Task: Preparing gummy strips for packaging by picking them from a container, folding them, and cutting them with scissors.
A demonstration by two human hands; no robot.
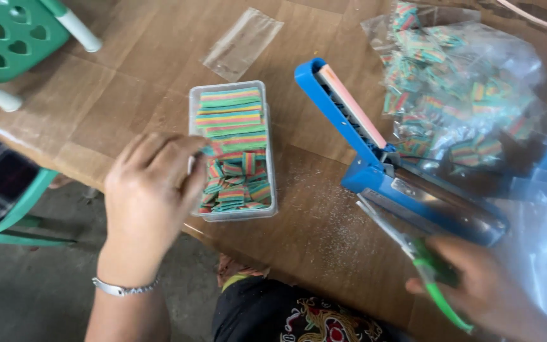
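Observation:
My left hand [149,190] reaches into a clear plastic tub [271,183] of rainbow-striped candy strips [232,120], its fingers pinching a cut piece at the tub's left side. A silver bracelet circles that wrist. My right hand [485,288], blurred at the lower right, grips green-handled scissors [428,278] whose blades point up and left. A blue heat sealer [375,149] with its arm raised lies between the tub and the scissors.
A large clear bag [457,82] of packed striped candy sits at the upper right. An empty small clear bag [242,43] lies behind the tub. A green stool [7,35] stands at the upper left. Sugar crumbs dust the brown table [128,82].

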